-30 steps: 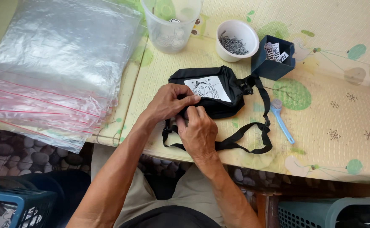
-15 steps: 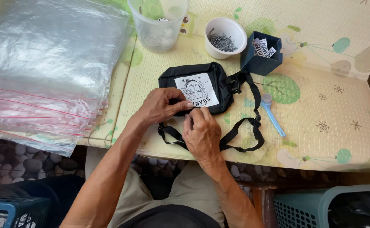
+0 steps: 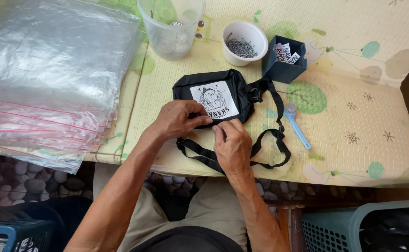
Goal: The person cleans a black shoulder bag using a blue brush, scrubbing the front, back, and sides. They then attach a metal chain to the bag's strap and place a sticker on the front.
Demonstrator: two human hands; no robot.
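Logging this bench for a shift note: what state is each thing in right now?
Black pouch: flat on the mat, printed patch up, near edge pinched by both hands.
Left hand: gripping the pouch.
Right hand: gripping the pouch.
Strap: loose, looped.
White bowl: holds metal bits.
Clear cup: upright.
Blue box: open, holds tags.
Brush: lying flat.
Plastic bags: stacked.

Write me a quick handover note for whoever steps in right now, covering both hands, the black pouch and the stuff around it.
Left hand: fingers pinching the near edge of the black pouch, beside its white printed patch.
Right hand: fingertips on the same edge, meeting the left; it lies over the black strap.
The pouch lies flat on the patterned mat. Behind it are a clear plastic cup, a white bowl of small metal pieces and a dark blue box of tags. A light blue brush lies to the right, a stack of zip bags to the left.
Done: patch is on the pouch.
Left: what the fingers work on is hidden.
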